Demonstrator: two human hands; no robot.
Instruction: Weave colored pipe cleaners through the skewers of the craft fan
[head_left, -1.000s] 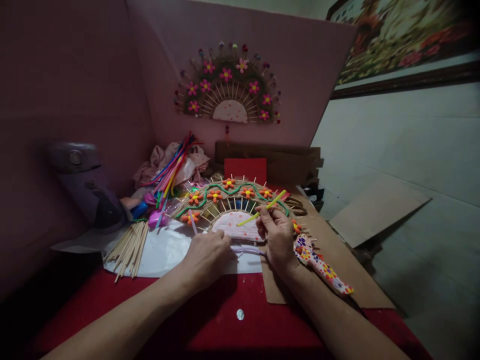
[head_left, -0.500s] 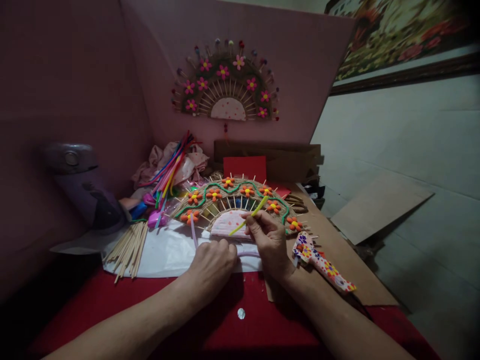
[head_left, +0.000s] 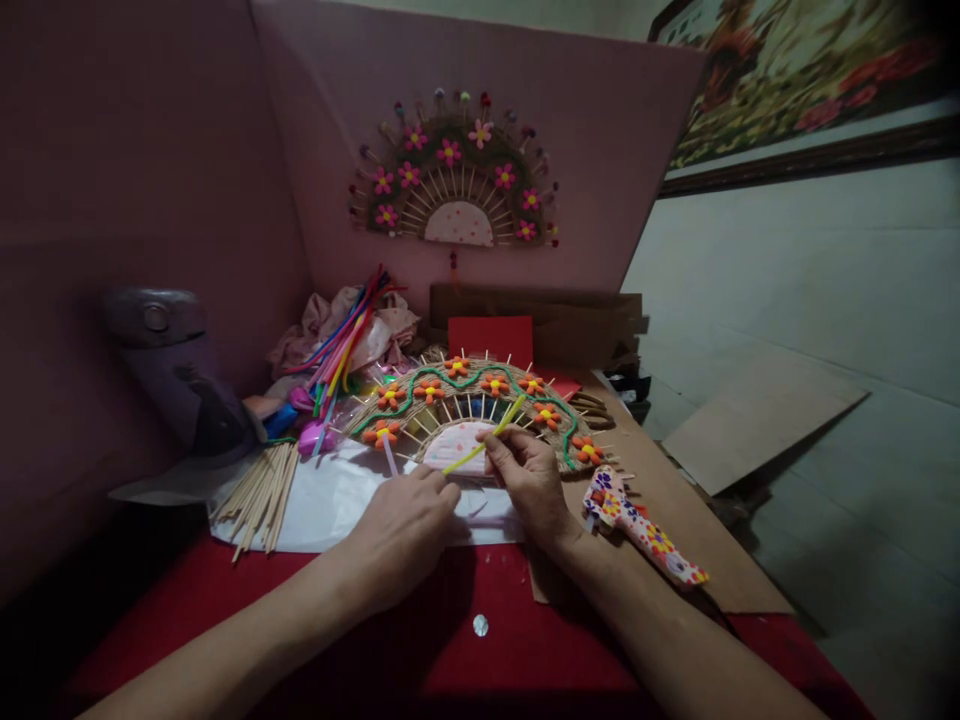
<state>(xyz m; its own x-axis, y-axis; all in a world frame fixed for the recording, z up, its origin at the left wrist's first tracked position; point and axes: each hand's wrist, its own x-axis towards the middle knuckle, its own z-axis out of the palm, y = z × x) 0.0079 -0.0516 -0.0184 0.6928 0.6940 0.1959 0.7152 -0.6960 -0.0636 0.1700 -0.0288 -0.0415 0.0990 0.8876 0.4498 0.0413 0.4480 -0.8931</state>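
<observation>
My right hand (head_left: 531,490) pinches a yellow pipe cleaner (head_left: 510,412) between thumb and fingertips, its length slanting down to the left. My left hand (head_left: 409,520) is closed around a lilac pipe cleaner (head_left: 390,457), one end of which sticks up above the knuckles. The lower tip of the yellow piece lies close to my left fingers; whether they touch it I cannot tell. Just behind both hands lies a half-round fan (head_left: 457,375) of twine and sticks, with orange flowers, a wavy green line and a dotted white half-circle at its base.
Wooden sticks (head_left: 262,490) lie on white plastic (head_left: 319,505) at left. Behind them are a purple tumbler (head_left: 176,370) and a bundle of coloured pipe cleaners (head_left: 349,335). A glue gun with a floral cover (head_left: 645,525) rests on cardboard (head_left: 739,570) at right. A similar fan (head_left: 455,175) hangs behind.
My left hand has shifted left and up, toward the yellow pipe cleaner's lower end. The yellow pipe cleaner has moved slightly left and down with my right hand.
</observation>
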